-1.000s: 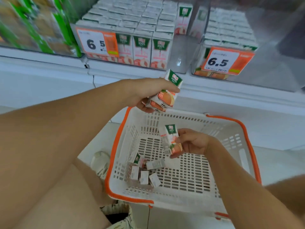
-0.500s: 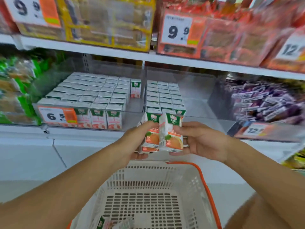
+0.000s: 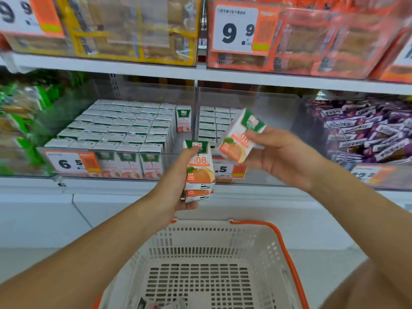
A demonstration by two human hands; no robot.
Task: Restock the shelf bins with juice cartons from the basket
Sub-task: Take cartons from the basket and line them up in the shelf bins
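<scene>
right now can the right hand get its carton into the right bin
Probably yes: the right hand holds its tilted carton just in front of the right bin, whose open top has bare space beside the stacked cartons.

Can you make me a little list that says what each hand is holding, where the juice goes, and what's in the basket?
left hand: holds two stacked orange juice cartons, upright
right hand: holds one tilted juice carton, raised toward the right bin
left bin: almost full of cartons
right bin: cartons only on its left side, room on the right
basket: white with orange rim, below the hands; a few cartons just visible at the bottom edge
</scene>
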